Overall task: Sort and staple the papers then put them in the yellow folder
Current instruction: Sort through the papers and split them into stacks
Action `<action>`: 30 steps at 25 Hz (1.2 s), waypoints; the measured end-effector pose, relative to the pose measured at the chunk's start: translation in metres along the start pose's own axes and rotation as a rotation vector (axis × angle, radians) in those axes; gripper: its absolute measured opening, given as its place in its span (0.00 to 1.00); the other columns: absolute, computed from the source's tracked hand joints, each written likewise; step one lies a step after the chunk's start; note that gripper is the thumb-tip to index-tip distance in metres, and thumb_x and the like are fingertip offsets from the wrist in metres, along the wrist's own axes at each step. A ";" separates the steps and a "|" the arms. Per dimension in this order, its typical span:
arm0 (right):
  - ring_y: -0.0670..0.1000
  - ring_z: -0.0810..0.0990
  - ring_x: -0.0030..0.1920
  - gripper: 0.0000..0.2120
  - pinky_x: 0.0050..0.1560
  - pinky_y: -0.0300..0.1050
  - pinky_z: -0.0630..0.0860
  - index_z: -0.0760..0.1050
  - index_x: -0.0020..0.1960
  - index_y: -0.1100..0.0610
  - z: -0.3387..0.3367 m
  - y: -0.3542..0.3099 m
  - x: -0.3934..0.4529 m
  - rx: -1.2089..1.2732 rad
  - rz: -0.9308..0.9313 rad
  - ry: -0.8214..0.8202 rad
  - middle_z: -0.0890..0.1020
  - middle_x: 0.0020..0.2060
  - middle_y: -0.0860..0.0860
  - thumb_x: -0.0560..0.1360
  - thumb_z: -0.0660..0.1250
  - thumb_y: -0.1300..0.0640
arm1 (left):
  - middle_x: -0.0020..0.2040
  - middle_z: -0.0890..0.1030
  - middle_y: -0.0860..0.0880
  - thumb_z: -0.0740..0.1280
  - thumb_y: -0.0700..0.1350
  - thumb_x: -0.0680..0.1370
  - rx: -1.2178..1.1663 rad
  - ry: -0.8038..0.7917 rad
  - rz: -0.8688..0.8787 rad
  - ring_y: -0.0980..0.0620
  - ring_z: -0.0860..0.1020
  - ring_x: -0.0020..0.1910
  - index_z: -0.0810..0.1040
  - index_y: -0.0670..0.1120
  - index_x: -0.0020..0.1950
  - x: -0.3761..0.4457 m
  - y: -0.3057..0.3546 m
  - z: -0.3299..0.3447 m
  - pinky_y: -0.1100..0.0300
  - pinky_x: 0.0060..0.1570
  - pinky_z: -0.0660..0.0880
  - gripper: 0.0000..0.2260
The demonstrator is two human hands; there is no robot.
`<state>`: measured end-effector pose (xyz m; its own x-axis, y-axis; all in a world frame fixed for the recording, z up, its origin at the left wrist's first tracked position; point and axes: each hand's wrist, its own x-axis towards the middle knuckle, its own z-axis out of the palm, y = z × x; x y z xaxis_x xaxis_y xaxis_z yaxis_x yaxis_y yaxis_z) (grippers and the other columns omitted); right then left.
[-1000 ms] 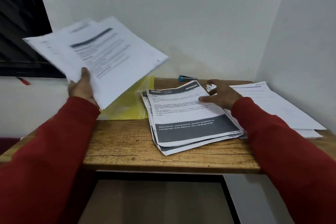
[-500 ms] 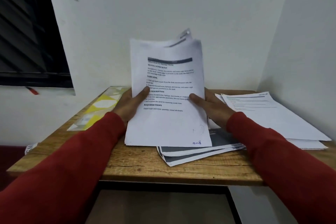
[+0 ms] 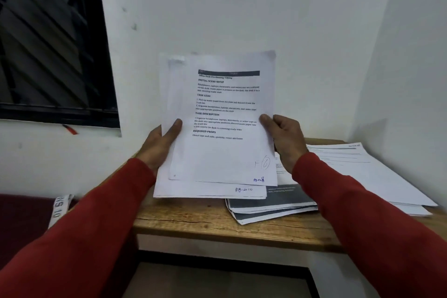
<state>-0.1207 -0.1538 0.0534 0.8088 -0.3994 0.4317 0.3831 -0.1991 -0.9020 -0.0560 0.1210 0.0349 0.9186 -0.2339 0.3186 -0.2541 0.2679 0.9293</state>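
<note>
Lifted higher than half a second ago, the fanned printed sheaf (image 3: pixel 217 128) stays gripped by left hand (image 3: pixel 159 145) and right hand (image 3: pixel 285 138).

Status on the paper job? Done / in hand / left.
Done: two piles sit on the desk, a dark-banded pile and a white pile. In hand: left hand and right hand hold a sheaf upright; its sheets sit uneven, handwritten page marks showing. Left: stapling and filing; no stapler or yellow folder is in view now.
</note>
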 end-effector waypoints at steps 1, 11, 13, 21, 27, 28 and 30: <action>0.51 0.65 0.33 0.24 0.32 0.41 0.63 0.70 0.39 0.69 0.004 0.003 0.002 -0.023 -0.008 0.022 0.69 0.34 0.54 0.75 0.70 0.47 | 0.55 0.85 0.48 0.65 0.53 0.80 0.021 0.019 0.009 0.47 0.84 0.53 0.78 0.48 0.62 -0.004 0.002 -0.012 0.54 0.50 0.81 0.14; 0.51 0.78 0.40 0.09 0.50 0.57 0.81 0.78 0.39 0.59 0.024 0.010 0.016 0.119 0.135 0.257 0.80 0.38 0.54 0.73 0.69 0.53 | 0.53 0.86 0.47 0.65 0.51 0.80 0.026 0.172 0.024 0.48 0.85 0.48 0.79 0.45 0.61 -0.044 0.026 -0.110 0.56 0.42 0.82 0.13; 0.52 0.79 0.42 0.08 0.53 0.56 0.81 0.79 0.41 0.59 0.032 0.007 0.011 0.143 0.128 0.226 0.82 0.41 0.54 0.76 0.68 0.56 | 0.53 0.85 0.46 0.65 0.51 0.80 0.003 0.171 0.022 0.48 0.85 0.48 0.79 0.45 0.61 -0.044 0.025 -0.111 0.55 0.43 0.83 0.14; 0.53 0.85 0.44 0.06 0.45 0.47 0.83 0.80 0.52 0.61 0.052 -0.003 -0.005 0.239 0.288 0.018 0.85 0.47 0.55 0.80 0.65 0.61 | 0.54 0.85 0.45 0.67 0.52 0.79 -0.028 0.240 -0.023 0.45 0.84 0.51 0.79 0.46 0.60 -0.039 0.009 -0.116 0.49 0.51 0.81 0.13; 0.51 0.84 0.46 0.12 0.48 0.47 0.80 0.81 0.57 0.61 0.093 0.010 -0.009 0.257 0.250 -0.302 0.86 0.48 0.52 0.77 0.70 0.55 | 0.47 0.87 0.50 0.67 0.45 0.80 0.110 0.189 -0.004 0.49 0.85 0.45 0.82 0.47 0.54 -0.022 0.004 -0.081 0.57 0.45 0.81 0.05; 0.54 0.85 0.46 0.12 0.48 0.48 0.81 0.82 0.55 0.63 0.097 0.014 -0.008 0.205 0.217 -0.290 0.86 0.47 0.54 0.76 0.71 0.56 | 0.43 0.87 0.52 0.66 0.41 0.80 0.148 0.195 0.012 0.53 0.84 0.42 0.82 0.48 0.50 -0.019 0.004 -0.072 0.61 0.41 0.80 0.05; 0.58 0.85 0.47 0.10 0.51 0.52 0.82 0.82 0.52 0.65 0.098 0.025 -0.006 0.156 0.159 -0.205 0.86 0.46 0.58 0.75 0.72 0.59 | 0.40 0.86 0.53 0.65 0.36 0.80 0.157 0.177 -0.003 0.55 0.83 0.39 0.82 0.47 0.48 -0.014 0.000 -0.061 0.63 0.37 0.80 0.08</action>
<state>-0.0722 -0.0683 0.0276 0.9314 -0.2221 0.2884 0.2953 -0.0023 -0.9554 -0.0507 0.1811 0.0188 0.9547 -0.0635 0.2908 -0.2825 0.1153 0.9523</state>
